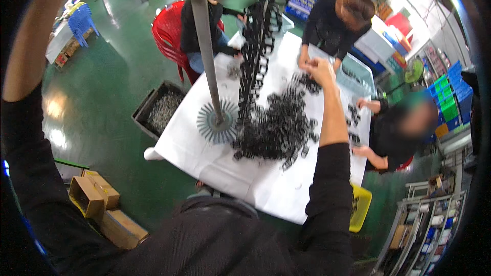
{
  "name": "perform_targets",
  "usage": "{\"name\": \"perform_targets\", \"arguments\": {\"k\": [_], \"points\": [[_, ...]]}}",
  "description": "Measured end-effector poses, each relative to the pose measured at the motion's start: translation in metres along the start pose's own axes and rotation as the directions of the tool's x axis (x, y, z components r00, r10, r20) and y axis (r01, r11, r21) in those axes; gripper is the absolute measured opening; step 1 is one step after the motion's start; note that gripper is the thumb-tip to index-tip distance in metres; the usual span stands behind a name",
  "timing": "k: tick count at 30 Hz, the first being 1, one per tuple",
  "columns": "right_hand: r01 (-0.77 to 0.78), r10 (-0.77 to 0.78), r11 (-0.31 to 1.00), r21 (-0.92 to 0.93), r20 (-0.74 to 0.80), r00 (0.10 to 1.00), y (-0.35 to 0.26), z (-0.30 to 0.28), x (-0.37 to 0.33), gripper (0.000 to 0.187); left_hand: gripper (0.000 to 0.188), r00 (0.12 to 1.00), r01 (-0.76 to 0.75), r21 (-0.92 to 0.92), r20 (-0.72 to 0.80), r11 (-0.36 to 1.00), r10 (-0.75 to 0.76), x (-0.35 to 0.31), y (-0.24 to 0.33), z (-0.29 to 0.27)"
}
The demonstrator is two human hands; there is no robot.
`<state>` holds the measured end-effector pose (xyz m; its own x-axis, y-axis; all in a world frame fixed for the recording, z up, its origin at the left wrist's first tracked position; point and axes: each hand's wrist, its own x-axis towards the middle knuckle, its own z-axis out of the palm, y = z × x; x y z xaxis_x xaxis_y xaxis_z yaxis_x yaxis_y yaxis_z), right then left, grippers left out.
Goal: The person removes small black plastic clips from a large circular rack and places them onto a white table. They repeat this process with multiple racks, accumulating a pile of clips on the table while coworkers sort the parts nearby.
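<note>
My right arm reaches over the white-covered table (271,189), and my right hand (323,74) is raised near its far side. Its fingers look bent and pinched together; what they hold, if anything, is too small to make out. My left arm rises along the left edge, and its hand lies outside the picture. A large heap of small black frame-shaped plastic pieces (281,128) covers the table's middle. From the heap, a tall column of similar black pieces (258,36) runs up to the top edge; whether it hangs or falls I cannot tell.
A grey pole (204,41) with a finned disc (217,121) stands before the heap. Three people sit or lean around the table, hands near black pieces. Around it are a dark crate (162,111), a light-blue basket (358,74), a yellow basket (361,208) and cardboard boxes (94,194).
</note>
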<state>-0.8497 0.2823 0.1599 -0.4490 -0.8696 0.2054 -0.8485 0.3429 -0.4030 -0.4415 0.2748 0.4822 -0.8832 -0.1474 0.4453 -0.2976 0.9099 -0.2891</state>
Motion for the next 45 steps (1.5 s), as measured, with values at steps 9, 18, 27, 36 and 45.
{"name": "perform_targets", "arguments": {"k": [9, 18, 27, 36, 45], "points": [[0.805, -0.347, 0.566, 0.177, -0.835, 0.428, -0.199, -0.139, -0.058, 0.022, 0.040, 0.988, -0.138, -0.178, 0.046, 0.974, 0.148, 0.003, 0.007, -0.004], [0.522, -0.343, 0.852, -0.034, -0.791, 0.507, -0.252, -0.144, -0.075, 0.021, 0.031, 0.980, 0.043, 0.022, 0.192, 0.999, -0.046, 0.021, 0.039, -0.012], [0.614, -0.296, 0.428, 0.663, -0.539, 0.789, -0.184, -0.157, -0.042, 0.016, 0.032, 0.989, 0.085, 0.006, 0.124, 0.996, -0.085, 0.021, 0.012, 0.005], [0.270, -0.039, 0.768, 0.580, -0.379, 0.925, -0.035, -0.101, 0.004, 0.019, 0.044, 0.992, -0.053, -0.194, 0.105, 0.980, 0.075, 0.006, -0.006, 0.000], [0.321, -0.152, 0.924, 0.208, -0.571, 0.807, -0.075, -0.086, -0.019, 0.030, 0.049, 0.982, -0.005, -0.068, 0.188, 0.998, 0.018, 0.012, 0.012, -0.011]]}}
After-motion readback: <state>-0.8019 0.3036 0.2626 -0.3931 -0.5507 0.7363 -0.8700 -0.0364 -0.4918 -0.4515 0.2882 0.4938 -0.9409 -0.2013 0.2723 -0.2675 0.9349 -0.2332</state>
